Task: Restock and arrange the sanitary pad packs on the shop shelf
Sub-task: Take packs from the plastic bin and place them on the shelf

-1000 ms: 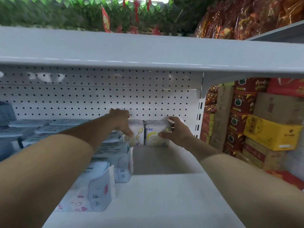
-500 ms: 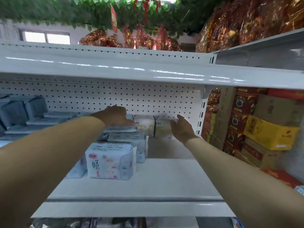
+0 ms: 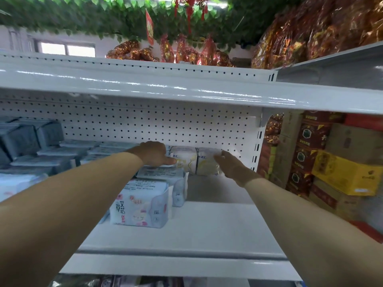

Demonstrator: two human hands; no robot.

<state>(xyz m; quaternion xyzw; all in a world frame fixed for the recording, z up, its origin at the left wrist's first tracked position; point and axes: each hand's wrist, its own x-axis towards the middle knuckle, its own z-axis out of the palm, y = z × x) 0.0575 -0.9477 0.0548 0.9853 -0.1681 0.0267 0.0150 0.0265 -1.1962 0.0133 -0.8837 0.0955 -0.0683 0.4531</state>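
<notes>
Two white-and-yellow pad packs stand side by side at the back of the white shelf [image 3: 207, 235], against the pegboard. My left hand [image 3: 154, 153] rests at the left pack [image 3: 185, 160], its thumb lying across that pack's front. My right hand [image 3: 232, 166] touches the right pack [image 3: 207, 164] with its fingers stretched out flat along the front. In front of them a row of pale blue pad packs [image 3: 141, 204] runs toward the shelf edge.
Flat grey-blue packs [image 3: 68, 154] fill the shelf's left side, with dark grey packs [image 3: 27, 135] behind. The upper shelf [image 3: 186, 90] hangs low overhead. Stacked cartons [image 3: 339, 168] stand to the right of the shelf upright. Bare shelf surface lies right of the blue row.
The camera has pulled back and tilted up, so the shelf edge shows. My right hand, lifted off half a second ago, is back on the right pack. The left hand stays at the left pack.
</notes>
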